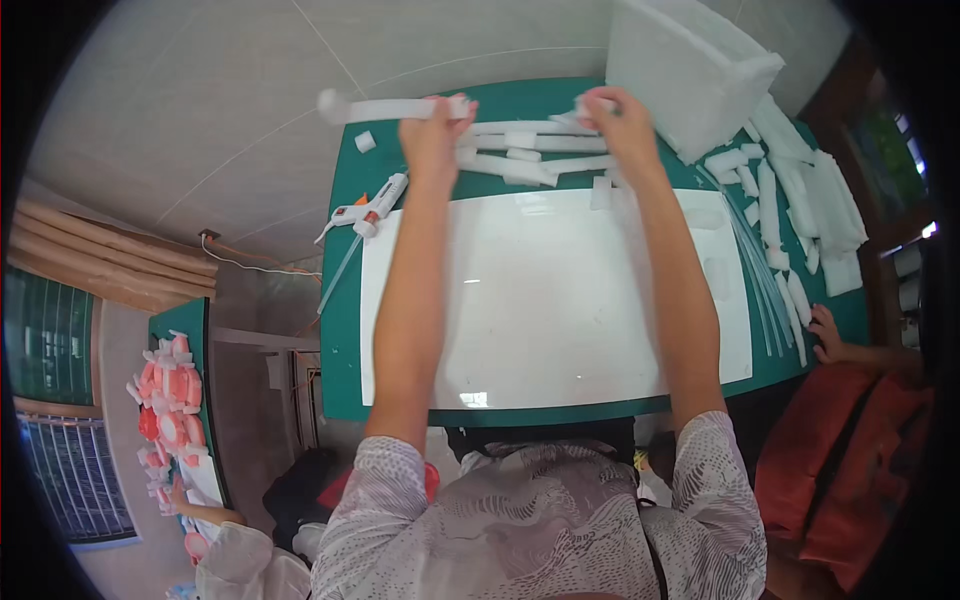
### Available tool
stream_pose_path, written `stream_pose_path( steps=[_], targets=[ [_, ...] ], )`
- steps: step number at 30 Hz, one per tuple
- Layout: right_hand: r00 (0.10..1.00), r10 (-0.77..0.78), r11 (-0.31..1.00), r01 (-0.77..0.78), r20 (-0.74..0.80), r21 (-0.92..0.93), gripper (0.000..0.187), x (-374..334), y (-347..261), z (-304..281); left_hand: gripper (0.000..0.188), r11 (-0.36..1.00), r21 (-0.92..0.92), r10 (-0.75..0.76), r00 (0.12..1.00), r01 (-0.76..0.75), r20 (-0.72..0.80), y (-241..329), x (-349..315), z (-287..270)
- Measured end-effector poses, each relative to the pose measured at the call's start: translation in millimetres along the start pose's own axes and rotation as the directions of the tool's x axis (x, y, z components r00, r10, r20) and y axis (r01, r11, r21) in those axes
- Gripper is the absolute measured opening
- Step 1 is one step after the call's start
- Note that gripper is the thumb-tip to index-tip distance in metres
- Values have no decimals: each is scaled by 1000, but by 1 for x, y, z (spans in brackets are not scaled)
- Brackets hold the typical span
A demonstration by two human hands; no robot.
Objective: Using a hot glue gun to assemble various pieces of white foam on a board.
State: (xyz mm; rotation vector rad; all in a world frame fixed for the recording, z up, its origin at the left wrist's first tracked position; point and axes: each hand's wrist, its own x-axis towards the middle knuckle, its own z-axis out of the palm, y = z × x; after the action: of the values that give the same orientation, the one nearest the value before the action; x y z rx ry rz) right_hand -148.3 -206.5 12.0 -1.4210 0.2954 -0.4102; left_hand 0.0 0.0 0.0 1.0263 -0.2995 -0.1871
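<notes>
At the far side of the table my left hand (430, 140) is closed on a white foam strip (385, 109), which sticks out to the left and ends in a thicker lump. My right hand (622, 130), fingers pinched, holds a small white foam piece (588, 106) that is partly hidden and blurred. Between and below the hands lie several white foam strips (530, 165), some overlapping. A glossy white board (550, 300) rests under my forearms. Left of my left forearm is a white glue gun (370, 210) with a clear glue stick (340, 275) beside it.
A large white foam bag (690, 75) stands at the back right of the green table (340, 380). Foam pieces (770, 200) and clear glue sticks (760, 285) lie along the right. Another person's hand (828, 335) rests at the right edge. Pink-and-white pieces (172, 390) cover a second table.
</notes>
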Motion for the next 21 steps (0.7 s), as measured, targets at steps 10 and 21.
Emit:
stream_pose_path(
  steps=[10,21],
  targets=[
    [825,-554,603,489,110,-630,54,-7,-7,16,35,432,873,-443,789,-228,425,52,-42,30],
    [852,-520,658,450,68,-603,29,-19,-6,48,24,449,808,-212,833,-381,510,42,-38,28]
  ],
)
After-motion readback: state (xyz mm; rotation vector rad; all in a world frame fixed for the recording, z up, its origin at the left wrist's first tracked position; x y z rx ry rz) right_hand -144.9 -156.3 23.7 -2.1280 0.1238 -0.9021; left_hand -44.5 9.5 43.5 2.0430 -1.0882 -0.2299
